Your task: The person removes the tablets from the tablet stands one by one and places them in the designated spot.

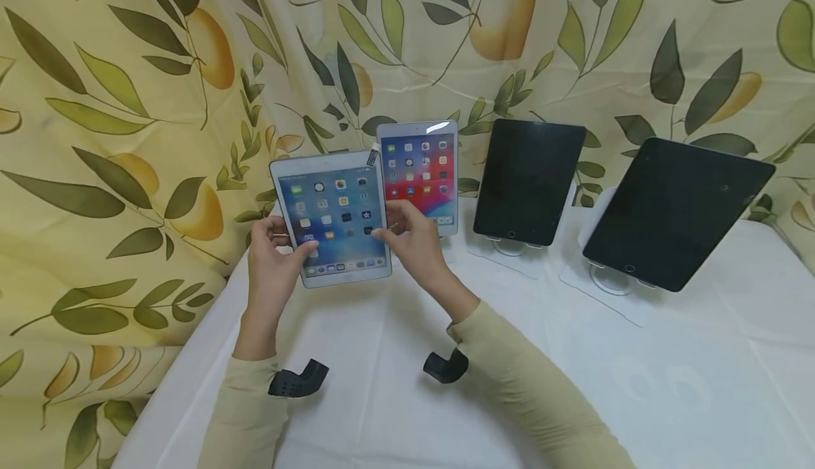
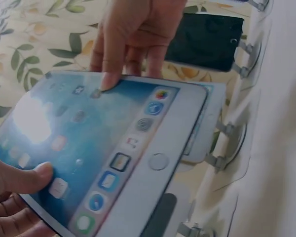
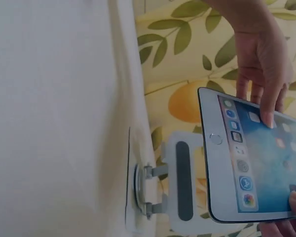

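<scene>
A white-framed tablet [image 1: 334, 204] with a lit screen of app icons is held up above the table, slightly tilted. My left hand [image 1: 272, 260] grips its left edge, thumb on the glass and fingers behind. At the right edge my right hand [image 1: 417, 242] pinches it the same way. A small black-and-white tag [image 1: 372, 158] sits at its upper right corner. In the right wrist view a bare tablet stand [image 3: 170, 182] with a dark pad stands beside the held tablet's lower end.
Just right of the held tablet, a second lit tablet [image 1: 417, 172] leans on a stand. Two dark-screened tablets, one in the middle [image 1: 528, 182] and a larger one at right [image 1: 678, 214], rest on stands. A leaf-patterned curtain [image 1: 159, 101] hangs behind the white-covered table [image 1: 395, 370].
</scene>
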### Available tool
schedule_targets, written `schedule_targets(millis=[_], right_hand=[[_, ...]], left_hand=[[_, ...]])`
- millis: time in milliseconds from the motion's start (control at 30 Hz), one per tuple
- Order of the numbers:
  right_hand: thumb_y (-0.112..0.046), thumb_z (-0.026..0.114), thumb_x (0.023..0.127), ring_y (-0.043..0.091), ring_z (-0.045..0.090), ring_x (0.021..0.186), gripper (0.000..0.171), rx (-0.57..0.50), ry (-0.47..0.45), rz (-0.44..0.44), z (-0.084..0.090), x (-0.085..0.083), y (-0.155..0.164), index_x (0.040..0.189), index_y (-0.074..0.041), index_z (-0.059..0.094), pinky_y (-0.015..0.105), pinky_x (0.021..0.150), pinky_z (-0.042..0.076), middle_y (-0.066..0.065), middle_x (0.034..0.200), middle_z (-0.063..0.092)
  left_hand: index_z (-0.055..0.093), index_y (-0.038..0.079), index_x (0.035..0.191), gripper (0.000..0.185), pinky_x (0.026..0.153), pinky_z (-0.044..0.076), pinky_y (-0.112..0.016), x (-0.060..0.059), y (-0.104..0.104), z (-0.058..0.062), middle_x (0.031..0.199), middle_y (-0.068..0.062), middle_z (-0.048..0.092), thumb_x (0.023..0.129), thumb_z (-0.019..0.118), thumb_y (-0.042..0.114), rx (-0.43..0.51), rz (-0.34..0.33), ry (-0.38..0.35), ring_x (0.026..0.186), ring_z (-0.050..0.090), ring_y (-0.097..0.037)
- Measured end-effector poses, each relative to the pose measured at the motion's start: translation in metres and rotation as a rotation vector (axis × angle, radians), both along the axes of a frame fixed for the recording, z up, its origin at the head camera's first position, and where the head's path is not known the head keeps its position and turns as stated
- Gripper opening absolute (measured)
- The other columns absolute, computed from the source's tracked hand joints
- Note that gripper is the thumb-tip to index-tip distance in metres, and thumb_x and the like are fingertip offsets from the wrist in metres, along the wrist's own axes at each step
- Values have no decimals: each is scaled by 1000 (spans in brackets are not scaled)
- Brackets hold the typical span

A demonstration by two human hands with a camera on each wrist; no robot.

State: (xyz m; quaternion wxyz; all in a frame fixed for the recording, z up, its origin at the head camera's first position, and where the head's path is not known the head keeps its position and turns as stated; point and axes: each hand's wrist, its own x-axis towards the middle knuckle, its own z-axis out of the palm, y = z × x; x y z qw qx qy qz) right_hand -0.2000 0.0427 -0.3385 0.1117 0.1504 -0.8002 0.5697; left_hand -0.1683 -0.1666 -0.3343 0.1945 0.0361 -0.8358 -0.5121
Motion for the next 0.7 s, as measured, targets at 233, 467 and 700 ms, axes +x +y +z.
schedule_targets(millis=[233,467,700], right_hand=[[-9,73,82,20,60,77,38,38,-59,-23,-3,22,5,117,-6,58,30,71,54,10,90,64],[-10,73,82,20,59,75,42,11,-202,-28,-7,38,13,122,-7,57,29,64,56,9,92,62],[-10,74,82,18,60,72,41,17,-292,-36,-15,47,22,119,-7,59,31,64,57,9,90,60]], left_hand=[[39,-5,121,58,74,40,-35,11,-2,11,101,-20,56,77,76,3,-176,-47,-103,93,55,-30],[40,-4,124,59,74,46,-35,13,-2,14,108,-19,55,79,76,8,-250,-134,-239,94,58,-30],[42,-4,122,60,69,44,-29,12,1,8,105,-16,53,76,78,8,-279,-236,-283,87,58,-26]])
